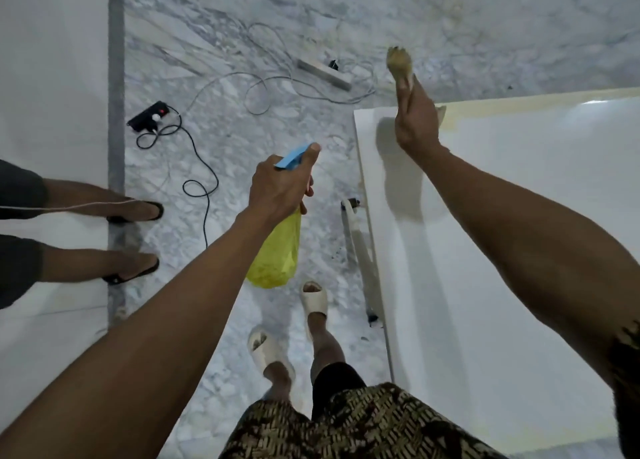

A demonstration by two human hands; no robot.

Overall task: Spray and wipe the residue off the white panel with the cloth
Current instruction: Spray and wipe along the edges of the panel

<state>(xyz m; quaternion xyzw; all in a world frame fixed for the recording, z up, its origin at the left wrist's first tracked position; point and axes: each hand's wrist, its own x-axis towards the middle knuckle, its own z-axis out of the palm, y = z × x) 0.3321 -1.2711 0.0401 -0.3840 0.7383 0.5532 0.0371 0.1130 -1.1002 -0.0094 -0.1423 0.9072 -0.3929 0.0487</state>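
A glossy white panel [512,236] lies on the right, with a yellowish residue strip [540,106] along its far edge. My left hand [280,184] grips a yellow spray bottle [275,254] by its blue trigger head [292,157], held over the floor left of the panel. Above the panel's far left corner, my right hand [415,119] holds a crumpled, dirty tan cloth [400,65] that sticks up past my fingertips.
On the marble floor lie a black power strip [149,114], a grey power strip [323,74] and looping cables [201,167]. A white tool [356,247] lies along the panel's left edge. Another person's sandalled feet [135,240] stand at left. My own feet [294,323] are below.
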